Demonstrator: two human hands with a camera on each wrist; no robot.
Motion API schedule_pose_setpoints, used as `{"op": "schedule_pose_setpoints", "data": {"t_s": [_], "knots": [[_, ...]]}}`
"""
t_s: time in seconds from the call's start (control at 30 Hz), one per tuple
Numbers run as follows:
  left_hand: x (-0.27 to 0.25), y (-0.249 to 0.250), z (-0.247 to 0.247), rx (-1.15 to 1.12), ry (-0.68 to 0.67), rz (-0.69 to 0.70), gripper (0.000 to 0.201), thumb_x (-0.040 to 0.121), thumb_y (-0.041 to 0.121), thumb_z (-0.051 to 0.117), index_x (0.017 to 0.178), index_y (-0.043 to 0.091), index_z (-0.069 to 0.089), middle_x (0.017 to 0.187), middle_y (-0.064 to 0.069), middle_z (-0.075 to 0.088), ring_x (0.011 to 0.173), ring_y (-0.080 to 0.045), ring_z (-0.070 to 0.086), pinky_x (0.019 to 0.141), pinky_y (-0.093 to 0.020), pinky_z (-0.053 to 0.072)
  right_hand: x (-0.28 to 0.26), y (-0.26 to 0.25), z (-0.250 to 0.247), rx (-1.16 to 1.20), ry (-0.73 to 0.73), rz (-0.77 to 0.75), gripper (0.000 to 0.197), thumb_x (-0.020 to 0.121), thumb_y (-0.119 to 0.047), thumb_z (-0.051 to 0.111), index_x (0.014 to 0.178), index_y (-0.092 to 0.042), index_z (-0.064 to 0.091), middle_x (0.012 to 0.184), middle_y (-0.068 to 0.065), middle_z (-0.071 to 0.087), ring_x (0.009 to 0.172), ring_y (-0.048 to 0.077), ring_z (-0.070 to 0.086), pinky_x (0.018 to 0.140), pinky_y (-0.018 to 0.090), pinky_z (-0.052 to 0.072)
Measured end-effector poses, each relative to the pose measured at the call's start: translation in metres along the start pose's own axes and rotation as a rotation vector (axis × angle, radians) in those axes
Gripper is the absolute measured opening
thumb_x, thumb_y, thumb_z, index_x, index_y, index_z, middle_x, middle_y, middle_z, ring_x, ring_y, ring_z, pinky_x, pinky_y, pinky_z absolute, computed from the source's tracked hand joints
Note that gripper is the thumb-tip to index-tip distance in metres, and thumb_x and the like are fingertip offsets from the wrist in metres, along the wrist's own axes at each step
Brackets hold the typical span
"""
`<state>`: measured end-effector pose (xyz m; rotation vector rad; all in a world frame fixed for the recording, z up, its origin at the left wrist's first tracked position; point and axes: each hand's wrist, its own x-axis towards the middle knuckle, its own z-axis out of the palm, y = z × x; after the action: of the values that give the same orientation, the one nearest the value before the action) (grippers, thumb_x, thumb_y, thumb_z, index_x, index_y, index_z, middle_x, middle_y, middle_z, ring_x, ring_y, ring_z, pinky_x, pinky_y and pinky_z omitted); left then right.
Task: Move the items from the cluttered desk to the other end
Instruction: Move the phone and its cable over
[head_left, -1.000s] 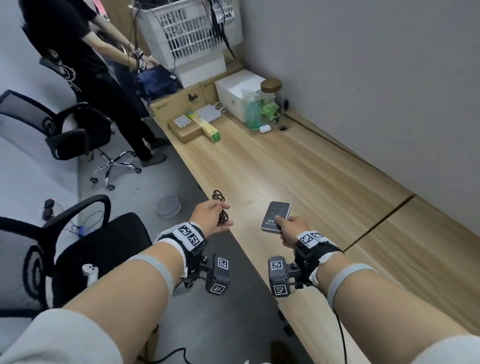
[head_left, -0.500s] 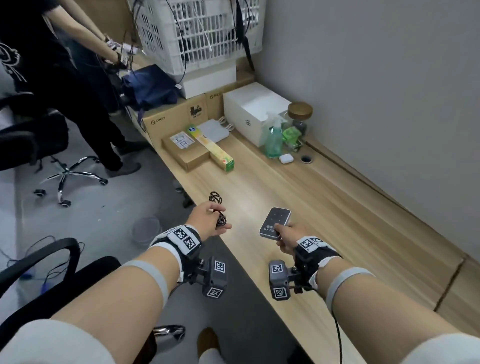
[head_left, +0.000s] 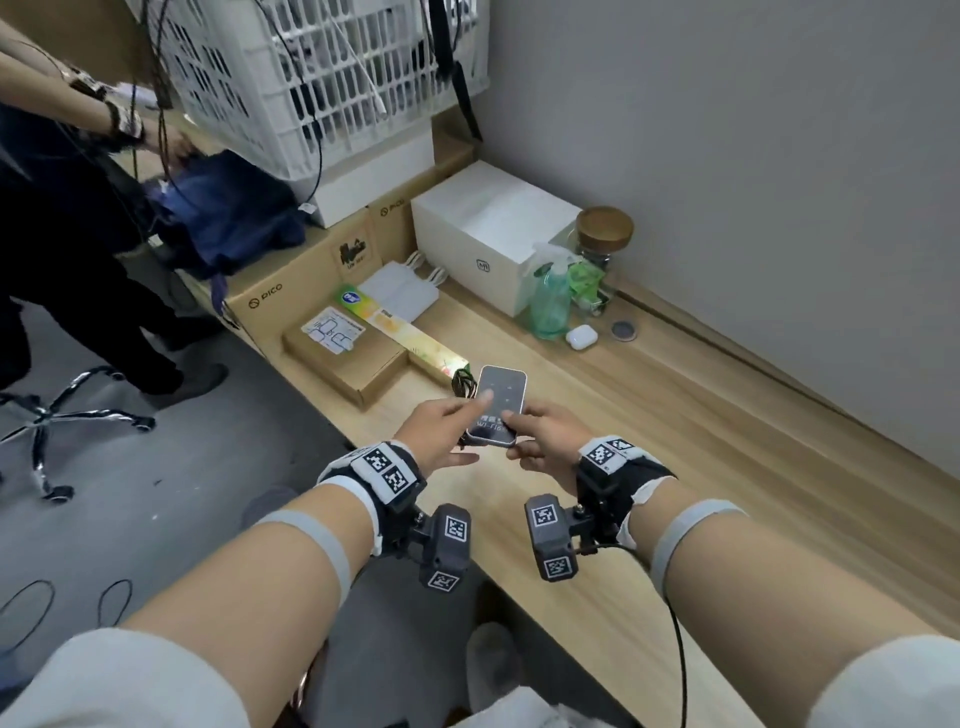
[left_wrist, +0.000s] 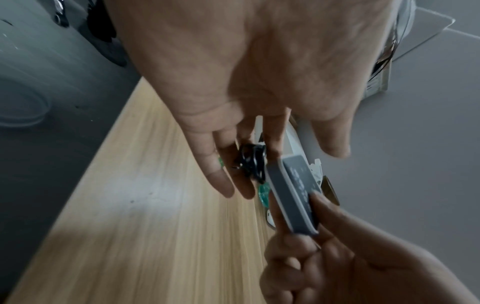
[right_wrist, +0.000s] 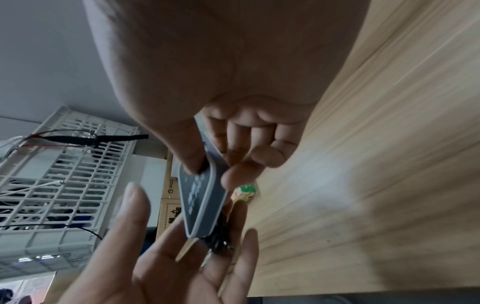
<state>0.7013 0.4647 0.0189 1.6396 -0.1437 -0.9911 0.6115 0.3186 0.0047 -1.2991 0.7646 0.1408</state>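
Lighting is even, diffuse indoor light from overhead; no lamp is in view. The head view is moderately bright and mostly sharp, with strong wide-angle bending toward the edges and soft detail on both forearms in the foreground. A pale sheen lies on the desk (head_left: 691, 447) just beyond the right hand (head_left: 540, 434). Both wrist views are dimmer and noisier. In the left wrist view the left hand (left_wrist: 259, 86) is blurred, shaded underneath, with a whitish glare patch on the wood below its fingertips. In the right wrist view the palm overhead is dark; the wood beside it smears into streaks, and a soft shadow lies near the lower edge.
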Motion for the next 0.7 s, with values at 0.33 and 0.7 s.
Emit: {"op": "schedule_pose_setpoints", "data": {"t_s": [0.33, 0.7], "knots": [[0.098, 0.042, -0.029, -0.237, -0.071, -0.155, 0.023, 0.104, 0.025, 0.047, 0.114, 0.013, 0.063, 0.094, -0.005, 0.071, 0.082, -0.021, 0.065, 0.071, -0.036, 0.050, 0.116, -0.049, 0.003, 0.108, -0.117, 0.152, 0.032, 0.094, -0.042, 0.054, 0.106, -0.016, 0.070, 0.092, 0.003, 0.070, 0.081, 0.016, 0.063, 0.075, 0.030, 0.048], [0.188, 0.040, -0.036, -0.112, -0.018, -0.255, 0.035, 0.107, 0.022, 0.041, 0.133, 0.001, 0.052, 0.114, -0.021, 0.066, 0.088, -0.027, 0.066, 0.081, -0.040, 0.056, 0.194, -0.029, -0.018, 0.239, 0.237, 0.082, 0.016, 0.096, -0.015, 0.060, 0.096, -0.001, 0.068, 0.096, 0.017, 0.072, 0.076, 0.026, 0.066, 0.067, 0.034, 0.055]]}}
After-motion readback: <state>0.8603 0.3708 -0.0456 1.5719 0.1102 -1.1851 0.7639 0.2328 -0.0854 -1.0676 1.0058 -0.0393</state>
